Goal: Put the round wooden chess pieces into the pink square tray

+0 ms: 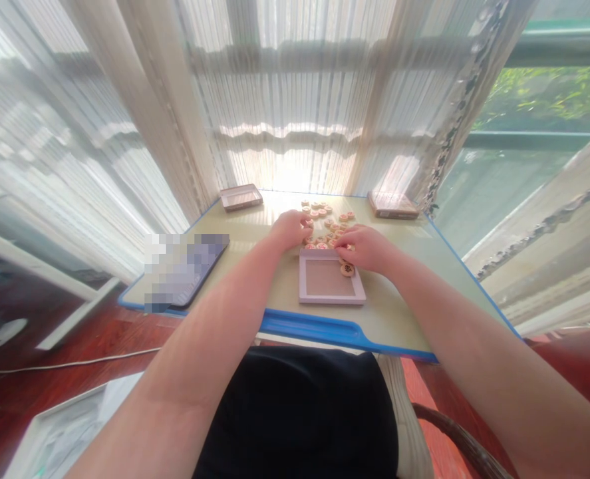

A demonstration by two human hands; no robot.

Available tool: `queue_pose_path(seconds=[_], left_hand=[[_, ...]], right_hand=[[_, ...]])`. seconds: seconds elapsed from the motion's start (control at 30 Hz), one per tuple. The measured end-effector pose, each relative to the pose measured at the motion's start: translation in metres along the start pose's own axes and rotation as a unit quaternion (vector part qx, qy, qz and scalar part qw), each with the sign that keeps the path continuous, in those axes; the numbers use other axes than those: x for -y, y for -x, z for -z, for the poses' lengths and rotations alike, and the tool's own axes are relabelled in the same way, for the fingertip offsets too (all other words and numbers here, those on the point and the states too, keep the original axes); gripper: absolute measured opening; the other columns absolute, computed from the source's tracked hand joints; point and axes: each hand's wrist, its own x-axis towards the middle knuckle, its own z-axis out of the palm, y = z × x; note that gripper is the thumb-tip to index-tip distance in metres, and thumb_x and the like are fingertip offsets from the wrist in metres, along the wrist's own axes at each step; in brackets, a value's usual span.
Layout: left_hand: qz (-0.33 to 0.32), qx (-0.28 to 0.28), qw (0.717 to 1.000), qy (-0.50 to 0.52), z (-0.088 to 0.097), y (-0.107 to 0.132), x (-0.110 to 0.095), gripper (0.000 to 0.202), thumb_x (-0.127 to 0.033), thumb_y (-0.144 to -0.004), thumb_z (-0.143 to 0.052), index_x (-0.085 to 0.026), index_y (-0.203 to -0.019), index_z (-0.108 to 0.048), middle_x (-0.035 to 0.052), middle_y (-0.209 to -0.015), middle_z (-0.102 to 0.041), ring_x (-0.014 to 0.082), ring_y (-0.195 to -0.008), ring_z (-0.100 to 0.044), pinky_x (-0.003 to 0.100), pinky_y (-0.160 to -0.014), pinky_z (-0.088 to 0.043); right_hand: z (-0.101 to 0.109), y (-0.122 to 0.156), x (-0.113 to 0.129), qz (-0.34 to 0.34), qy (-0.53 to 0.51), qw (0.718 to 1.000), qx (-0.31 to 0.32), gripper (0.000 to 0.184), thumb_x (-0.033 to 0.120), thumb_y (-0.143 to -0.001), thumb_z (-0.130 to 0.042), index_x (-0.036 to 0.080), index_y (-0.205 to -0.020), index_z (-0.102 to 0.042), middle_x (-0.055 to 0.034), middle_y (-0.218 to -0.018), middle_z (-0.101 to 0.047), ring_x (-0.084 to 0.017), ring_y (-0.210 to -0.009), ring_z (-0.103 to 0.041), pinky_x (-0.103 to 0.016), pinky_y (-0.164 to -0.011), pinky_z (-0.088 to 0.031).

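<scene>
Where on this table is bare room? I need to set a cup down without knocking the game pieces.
Bare tabletop lies right of the shallow tray, up to the blue edge. Another bare strip runs between the tray and the dark tablet. It is crowded at the middle back, where the round wooden pieces lie scattered under the left hand and right hand.

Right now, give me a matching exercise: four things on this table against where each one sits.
Things:
1. shallow tray
2. loose wooden disc
3. closed box
4. tablet

Places:
A. far right corner of the table
B. near the left edge of the table
C. nearest the person, in the middle, below both hands
D. on the tray's right rim, under the right hand

Pairs: 1-C, 2-D, 3-A, 4-B. The left hand rests among the scattered discs beyond the tray.
</scene>
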Motion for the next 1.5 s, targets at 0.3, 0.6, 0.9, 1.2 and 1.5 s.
queue_pose_path(seconds=[0.3,0.6,0.9,1.2,1.5], left_hand=[[0.005,-0.068,0.992,0.107,0.004,0.004,-0.014,0.024,-0.028,-0.072,-0.061,-0.019,-0.091,-0.072,0.0052,-0.091,-0.066,0.0167,-0.080,-0.058,0.031,-0.080,-0.046],[0.070,-0.002,0.947,0.313,0.009,0.015,-0.035,0.033,-0.039,-0.064,-0.073,-0.016,-0.087,-0.073,0.0051,-0.081,-0.069,0.0133,-0.067,-0.057,0.025,-0.061,-0.045],[0.051,0.003,0.948,0.315,0.015,0.019,-0.040,0.031,-0.039,-0.066,-0.071,-0.017,-0.088,-0.074,0.0045,-0.081,-0.070,0.0152,-0.072,-0.059,0.027,-0.065,-0.045],[0.010,0.044,0.936,0.349,0.018,0.022,-0.047,0.027,-0.037,-0.068,-0.070,-0.015,-0.083,-0.074,0.0043,-0.074,-0.068,0.0122,-0.067,-0.056,0.025,-0.063,-0.043],[0.057,-0.026,0.931,0.359,0.014,0.017,-0.045,0.031,-0.039,-0.072,-0.064,-0.015,-0.089,-0.071,0.0058,-0.083,-0.069,0.0123,-0.069,-0.058,0.026,-0.065,-0.046]], right_hand=[[0.002,0.000,0.002,-0.021,0.008,1.000,0.020,0.020,0.020,-0.077,-0.054,0.018,-0.081,-0.074,-0.0051,-0.082,-0.070,-0.020,-0.085,-0.058,-0.030,-0.077,-0.044],[0.002,-0.003,-0.007,-0.086,0.010,0.996,0.013,0.019,0.027,-0.078,-0.056,0.020,-0.082,-0.074,-0.0040,-0.080,-0.069,-0.017,-0.077,-0.059,-0.027,-0.069,-0.043],[-0.002,-0.001,-0.009,-0.075,-0.002,0.991,-0.109,0.033,0.031,-0.079,-0.056,0.021,-0.109,-0.064,-0.0051,-0.093,-0.067,-0.020,-0.084,-0.058,-0.031,-0.072,-0.043],[0.007,0.002,0.002,-0.048,-0.029,0.989,-0.138,0.019,0.030,-0.078,-0.059,0.021,-0.093,-0.067,-0.0045,-0.092,-0.063,-0.017,-0.080,-0.059,-0.028,-0.070,-0.043],[0.007,0.001,-0.007,-0.082,0.034,0.986,-0.143,0.018,0.030,-0.074,-0.061,0.020,-0.088,-0.065,-0.0049,-0.089,-0.064,-0.019,-0.078,-0.057,-0.028,-0.064,-0.039]])
